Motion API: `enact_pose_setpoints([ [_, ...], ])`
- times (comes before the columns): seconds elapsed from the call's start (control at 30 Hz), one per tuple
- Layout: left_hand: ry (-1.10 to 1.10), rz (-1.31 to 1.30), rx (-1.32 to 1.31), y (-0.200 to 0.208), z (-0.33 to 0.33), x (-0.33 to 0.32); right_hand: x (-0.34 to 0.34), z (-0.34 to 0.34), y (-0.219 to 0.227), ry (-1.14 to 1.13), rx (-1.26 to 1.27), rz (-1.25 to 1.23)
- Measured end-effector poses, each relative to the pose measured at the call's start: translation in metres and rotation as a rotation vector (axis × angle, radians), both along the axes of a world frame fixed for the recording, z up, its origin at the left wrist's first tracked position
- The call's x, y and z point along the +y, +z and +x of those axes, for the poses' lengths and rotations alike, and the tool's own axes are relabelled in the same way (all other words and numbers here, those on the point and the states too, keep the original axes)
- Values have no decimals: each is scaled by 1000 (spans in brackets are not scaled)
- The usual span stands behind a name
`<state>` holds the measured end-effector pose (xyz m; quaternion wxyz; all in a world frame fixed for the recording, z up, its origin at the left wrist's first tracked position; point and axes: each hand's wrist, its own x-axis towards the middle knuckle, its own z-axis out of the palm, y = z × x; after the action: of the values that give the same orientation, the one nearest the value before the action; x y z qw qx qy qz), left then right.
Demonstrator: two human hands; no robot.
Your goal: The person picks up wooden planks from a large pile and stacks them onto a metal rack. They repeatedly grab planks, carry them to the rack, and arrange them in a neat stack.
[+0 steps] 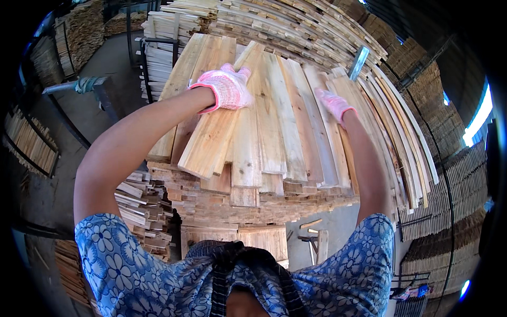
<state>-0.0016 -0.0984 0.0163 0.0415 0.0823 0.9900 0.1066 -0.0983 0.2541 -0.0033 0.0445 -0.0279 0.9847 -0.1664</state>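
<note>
Both my hands wear white-and-pink knit gloves and reach over a stack of pale wooden boards. My left hand [228,90] is closed over a wooden board [214,134] that lies aslant across the others. Part of its fingers are hidden behind the hand. Farther right, my right hand [331,103] is on or just above the boards at the right part of the top layer; motion smears its fingers. Between the hands, several boards [270,127] lie side by side, their near ends uneven.
Behind the stack rises a larger pile of boards [296,26]. A metal post [358,63] stands at the right, beside long strips [401,137]. At left are a metal frame [66,87] and loose offcuts [140,206]. More timber stacks [454,211] line the right side.
</note>
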Motion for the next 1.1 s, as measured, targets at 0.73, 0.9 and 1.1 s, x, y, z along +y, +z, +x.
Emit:
enact_pose_setpoints([
  [0.73, 9, -119, 44, 1, -2, 11, 34, 100, 16, -160, 167, 1024],
  [0.9, -29, -95, 76, -5, -9, 11, 57, 78, 58, -211, 288, 729],
  [1.1, -20, -46, 84, -5, -4, 4, 49, 83, 44, -236, 210, 756],
])
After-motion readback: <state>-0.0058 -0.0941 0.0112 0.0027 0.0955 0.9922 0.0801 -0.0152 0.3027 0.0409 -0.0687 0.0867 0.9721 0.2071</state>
